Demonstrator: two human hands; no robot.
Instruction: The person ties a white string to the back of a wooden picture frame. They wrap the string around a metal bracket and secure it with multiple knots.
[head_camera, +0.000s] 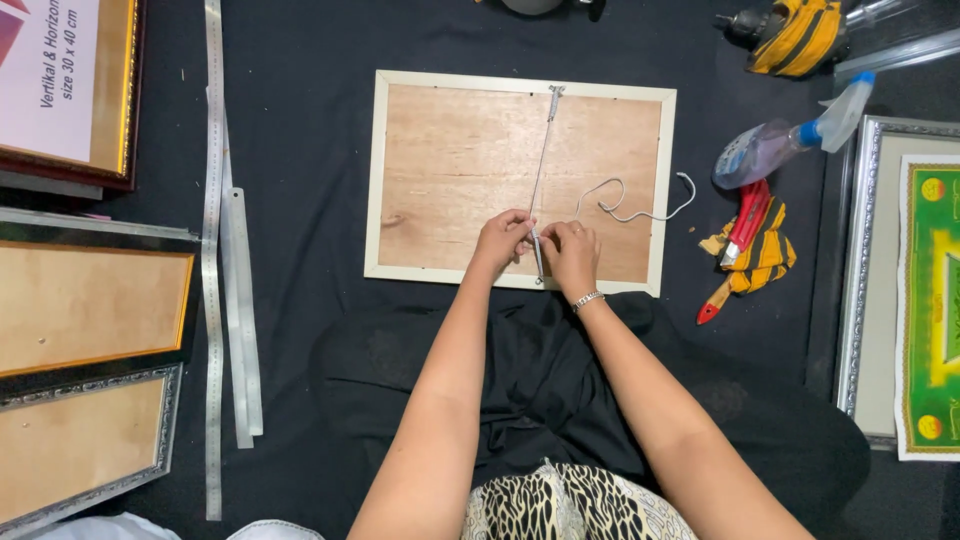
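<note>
Cord (541, 160) runs taut from the 12 o'clock hook to the 6 o'clock edge of the frame back (450, 170), where our left hand (503, 240) and right hand (571, 250) pinch it. Slack grip risks an unravelled knot.

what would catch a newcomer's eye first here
A cream-framed picture frame lies face down mid-floor, its wooden backing up. The left hand and right hand pinch a taut cord near its lower edge. At right lie a spray bottle and a yellow striped cloth.
</note>
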